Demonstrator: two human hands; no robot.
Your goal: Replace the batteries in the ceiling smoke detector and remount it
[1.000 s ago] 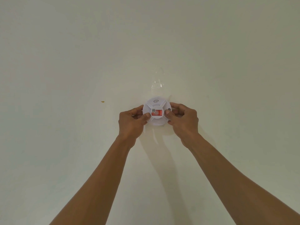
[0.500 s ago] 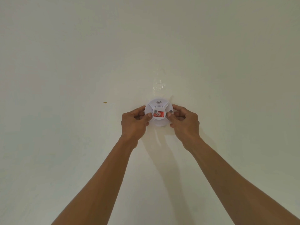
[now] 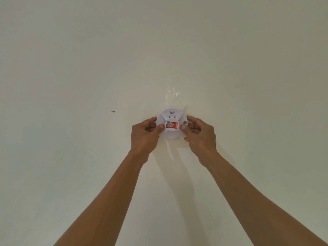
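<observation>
A round white smoke detector [image 3: 171, 119] sits against the pale ceiling, with a red sticker on its middle and a small grey button at its right edge. My left hand [image 3: 144, 135] grips its left rim, thumb on the face and fingers curled round the edge. My right hand [image 3: 199, 136] grips the right rim the same way, thumb beside the red sticker. Both arms reach up from the bottom of the view. The detector's back and its mount are hidden.
A strip of clear tape [image 3: 172, 94] sticks to the ceiling just above the detector. A small yellow speck [image 3: 113, 112] marks the ceiling to the left. Plain ceiling [image 3: 71, 50] fills everything else.
The detector has turned a little between my hands; its sticker now tilts slightly. Both hands keep their grip on the rim and have shifted slightly with it.
</observation>
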